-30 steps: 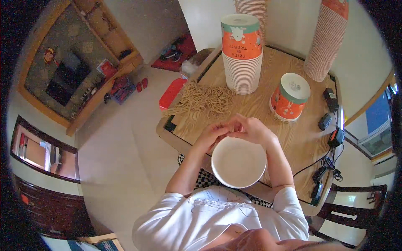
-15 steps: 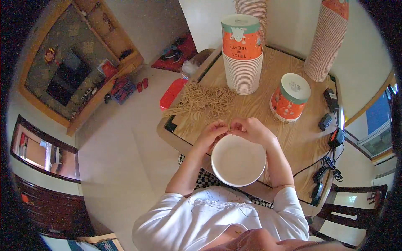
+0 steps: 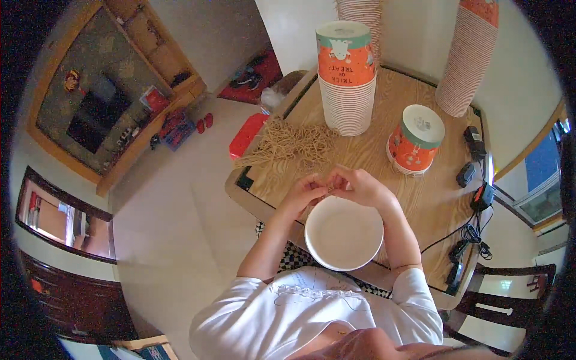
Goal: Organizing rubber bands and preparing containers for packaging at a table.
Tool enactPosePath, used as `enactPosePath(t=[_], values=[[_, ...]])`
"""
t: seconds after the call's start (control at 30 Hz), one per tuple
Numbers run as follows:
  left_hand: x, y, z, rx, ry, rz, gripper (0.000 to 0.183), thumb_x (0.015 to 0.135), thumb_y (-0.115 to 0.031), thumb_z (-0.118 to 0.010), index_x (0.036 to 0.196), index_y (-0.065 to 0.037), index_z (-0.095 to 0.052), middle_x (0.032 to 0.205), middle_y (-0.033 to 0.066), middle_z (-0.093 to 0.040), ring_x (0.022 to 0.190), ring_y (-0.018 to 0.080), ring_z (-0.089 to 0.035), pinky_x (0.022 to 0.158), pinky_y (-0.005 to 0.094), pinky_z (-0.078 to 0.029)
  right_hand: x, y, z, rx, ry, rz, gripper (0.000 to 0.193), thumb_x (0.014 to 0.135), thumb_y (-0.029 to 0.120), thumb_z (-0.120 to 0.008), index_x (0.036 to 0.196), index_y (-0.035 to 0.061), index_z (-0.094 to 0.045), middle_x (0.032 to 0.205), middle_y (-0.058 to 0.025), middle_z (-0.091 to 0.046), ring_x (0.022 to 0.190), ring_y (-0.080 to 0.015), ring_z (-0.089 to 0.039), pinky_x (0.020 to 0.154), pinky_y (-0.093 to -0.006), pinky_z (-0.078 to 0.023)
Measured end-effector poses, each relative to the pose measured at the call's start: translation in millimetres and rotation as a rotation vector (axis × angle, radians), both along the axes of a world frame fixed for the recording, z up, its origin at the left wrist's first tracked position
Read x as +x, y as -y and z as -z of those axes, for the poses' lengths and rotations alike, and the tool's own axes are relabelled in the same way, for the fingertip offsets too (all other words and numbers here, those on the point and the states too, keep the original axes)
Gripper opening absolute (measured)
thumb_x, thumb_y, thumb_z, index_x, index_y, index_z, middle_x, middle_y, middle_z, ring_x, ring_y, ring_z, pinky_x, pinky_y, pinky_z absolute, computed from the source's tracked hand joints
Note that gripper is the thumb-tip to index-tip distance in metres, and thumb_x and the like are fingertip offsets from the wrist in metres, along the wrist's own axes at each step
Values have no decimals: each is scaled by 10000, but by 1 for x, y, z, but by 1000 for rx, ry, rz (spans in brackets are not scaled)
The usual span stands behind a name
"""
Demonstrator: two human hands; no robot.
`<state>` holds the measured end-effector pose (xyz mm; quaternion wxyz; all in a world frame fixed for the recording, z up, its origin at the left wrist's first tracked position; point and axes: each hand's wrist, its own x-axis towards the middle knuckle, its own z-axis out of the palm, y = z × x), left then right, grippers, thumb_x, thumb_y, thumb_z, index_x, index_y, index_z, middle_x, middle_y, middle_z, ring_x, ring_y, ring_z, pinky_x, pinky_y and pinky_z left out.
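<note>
A white paper bucket (image 3: 344,234) with its open mouth facing up is near me, at the table's front edge. Beyond its far rim, my left hand (image 3: 308,193) and my right hand (image 3: 356,186) meet with fingertips pinched together. A small bit of brown twine (image 3: 330,189) shows between them; most of it is hidden by the fingers. Both hands are closed on it. Just past the left hand lies a loose heap of brown twine cords (image 3: 294,144). Whether the twine passes through the bucket's wall cannot be seen.
A tall stack of upside-down orange-and-white buckets (image 3: 347,90) stands at the back, with a shorter stack (image 3: 416,141) to its right. Another tall stack (image 3: 468,60) leans at the far right corner. Black adapters and cables (image 3: 474,234) line the right edge. A red container (image 3: 247,136) is beyond the left edge.
The bucket has shifted slightly right and toward me. My right hand's fingers have arched up a little, while the left hand stays nearly in place.
</note>
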<state>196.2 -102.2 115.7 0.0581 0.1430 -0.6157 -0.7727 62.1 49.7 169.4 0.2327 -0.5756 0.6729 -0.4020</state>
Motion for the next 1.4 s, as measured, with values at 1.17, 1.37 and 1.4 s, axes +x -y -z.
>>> enactPosePath(t=[1.17, 1.37, 1.4], values=[[-3, -3, 11, -66, -71, -25, 109, 821, -144, -648, 803, -103, -548, 709, -36, -548, 617, 47, -501, 513, 188, -368, -4, -1, 10, 29, -93, -36, 301, 770, 253, -691, 960, 52, -572, 756, -126, -638, 706, -269, -641, 628, -370, -499], [-4, -5, 13, -81, -49, -40, 103, 825, -155, -645, 816, -106, -555, 719, -35, -558, 622, 49, -508, 512, 188, -369, -6, -2, 12, 62, -134, -21, 303, 772, 283, -687, 930, 52, -571, 756, -127, -638, 704, -282, -639, 622, -377, -495], [-4, -5, 14, -78, -51, -52, 99, 827, -157, -643, 821, -107, -558, 722, -34, -561, 626, 49, -510, 514, 187, -370, -7, -2, 12, 66, -149, -17, 299, 774, 288, -685, 920, 54, -571, 756, -126, -638, 703, -284, -638, 620, -378, -493]])
